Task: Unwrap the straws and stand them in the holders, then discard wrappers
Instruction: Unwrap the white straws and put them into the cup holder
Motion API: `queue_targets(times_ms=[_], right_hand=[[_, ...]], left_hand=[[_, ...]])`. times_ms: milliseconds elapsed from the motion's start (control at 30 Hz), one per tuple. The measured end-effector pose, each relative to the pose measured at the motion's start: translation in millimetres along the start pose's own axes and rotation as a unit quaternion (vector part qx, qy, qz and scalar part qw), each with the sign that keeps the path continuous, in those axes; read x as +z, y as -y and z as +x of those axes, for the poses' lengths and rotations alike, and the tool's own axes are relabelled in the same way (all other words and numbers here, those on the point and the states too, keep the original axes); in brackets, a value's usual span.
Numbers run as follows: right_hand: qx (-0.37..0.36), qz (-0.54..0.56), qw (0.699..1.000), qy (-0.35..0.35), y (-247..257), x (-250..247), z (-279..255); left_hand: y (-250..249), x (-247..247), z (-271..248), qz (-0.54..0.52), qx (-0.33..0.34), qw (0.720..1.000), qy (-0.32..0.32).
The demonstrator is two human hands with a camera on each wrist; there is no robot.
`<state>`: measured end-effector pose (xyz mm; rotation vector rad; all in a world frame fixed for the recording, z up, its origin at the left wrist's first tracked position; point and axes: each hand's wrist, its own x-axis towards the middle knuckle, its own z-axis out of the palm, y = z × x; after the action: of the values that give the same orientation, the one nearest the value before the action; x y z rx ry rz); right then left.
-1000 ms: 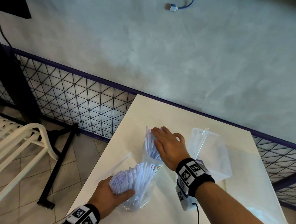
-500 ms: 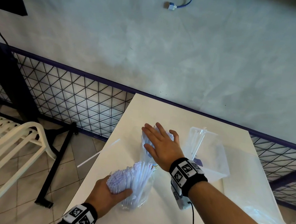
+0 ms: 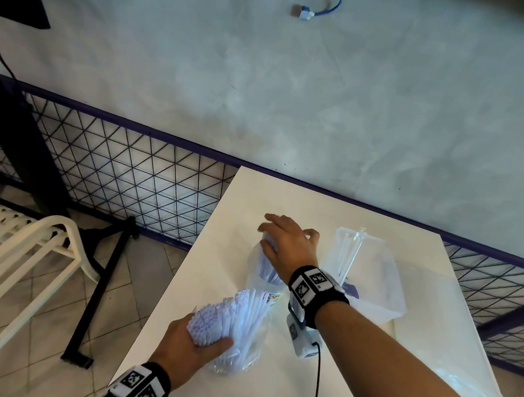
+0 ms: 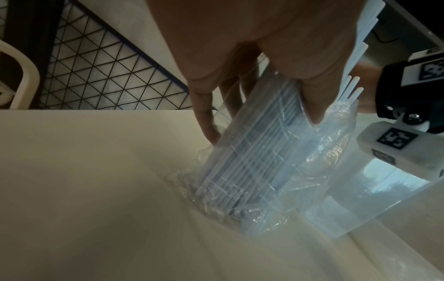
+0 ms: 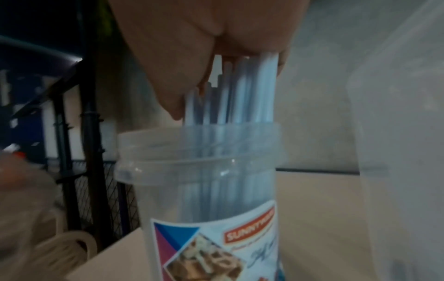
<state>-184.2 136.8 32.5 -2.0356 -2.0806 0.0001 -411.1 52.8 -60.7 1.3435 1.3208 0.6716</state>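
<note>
Grip of the left hand (image 3: 190, 346): the fingers and thumb are wrapped round a fat bundle of white straws (image 3: 226, 318) that is still partly inside its crinkly clear wrapper (image 4: 283, 180). The bottom of the bundle is rested on the white tabletop (image 3: 268, 384), near the front left corner, and the bundle is tilted. Grip of the right hand (image 3: 286, 248): the palm and fingers are laid flat over the tops of a smaller bunch of straws (image 5: 230, 91) standing in a clear plastic jar with a picture label (image 5: 206, 190). From the wrist view nothing is seen to be pinched; the straws look pressed down rather than held.

Some of the job is done. One holder, the jar, already has straws standing in it, though more room seems to be left. A second clear holder (image 3: 372, 273), a tub shape just to the right of the jar, has only a few straws leaning in it.

Much is still left. The big bundle has yet to be pulled free of its wrapper and stood up in the holders. A large flat clear bag (image 3: 451, 344) is lying on the right side of the tabletop, and it has not been thrown away. No bin can be seen.
</note>
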Motion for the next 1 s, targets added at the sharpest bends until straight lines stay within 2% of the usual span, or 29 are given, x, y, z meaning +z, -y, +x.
queue_targets(times_ms=[67,167,233,333,400,500,600,667,867,967,1000], right_hand=[[0.006,0.005,1.000,-0.010,-4,1,1],[-0.038,-0.090,0.995,0.034,-8,5,0],[-0.062,-0.102,0.992,0.030,-6,3,-3],[-0.115,-0.044,0.992,-0.013,6,-14,-14],[-0.133,0.050,0.989,-0.044,14,-26,-29],[-0.097,0.177,0.979,-0.005,21,-39,-64],[-0.075,0.172,0.977,0.096,19,-34,-95],[-0.062,0.194,0.969,0.137,16,-21,-106],[0.058,0.385,0.915,0.106,7,20,-120],[0.055,0.474,0.869,0.129,8,29,-120],[0.049,0.483,0.864,0.135,9,29,-119]], left_hand=[[-1,0,-1,-0.003,0.001,1.000,-0.001],[-2,0,0,-0.004,-0.001,1.000,0.000],[-3,-1,0,-0.008,-0.001,1.000,0.000],[-4,-1,-1,-0.008,0.002,1.000,-0.004],[-5,-2,-2,-0.011,0.001,1.000,-0.003],[-6,-2,-3,-0.017,0.003,1.000,0.001],[-7,-2,-5,-0.022,0.002,1.000,0.003],[-8,0,-6,-0.018,0.004,1.000,0.006],[-10,1,-9,-0.010,0.012,1.000,0.015],[-9,2,-9,-0.002,0.016,1.000,0.021],[-9,2,-9,-0.001,0.017,1.000,0.020]])
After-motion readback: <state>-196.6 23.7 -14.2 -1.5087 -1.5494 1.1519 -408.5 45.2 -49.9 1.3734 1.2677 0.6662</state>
